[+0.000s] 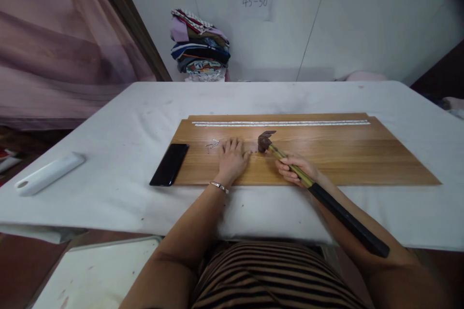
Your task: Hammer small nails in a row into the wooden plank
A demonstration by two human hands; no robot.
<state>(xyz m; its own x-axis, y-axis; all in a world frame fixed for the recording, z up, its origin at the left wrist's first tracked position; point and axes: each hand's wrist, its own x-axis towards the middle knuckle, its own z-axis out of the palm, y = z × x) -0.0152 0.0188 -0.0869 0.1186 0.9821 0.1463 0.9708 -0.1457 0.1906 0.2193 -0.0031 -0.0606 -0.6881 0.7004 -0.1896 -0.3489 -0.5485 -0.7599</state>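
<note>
A long wooden board (pixel 344 154) lies on the white table (pixel 119 125). My right hand (pixel 295 169) grips the yellow shaft of a claw hammer (pixel 290 164) high up, near its head; the black grip runs back along my forearm. The hammer head (pixel 264 141) rests on the board. My left hand (pixel 232 154) lies flat on the board just left of the head, fingers stretched out, thumb pointing toward it. A few loose nails (pixel 212 144) lie by my left fingertips.
A black phone (pixel 170 164) lies at the board's left end. Two thin white strips (pixel 282 123) run along the board's far edge. A white plastic bar (pixel 49 173) sits at the table's left. Folded clothes (pixel 199 46) are stacked behind the table against the wall.
</note>
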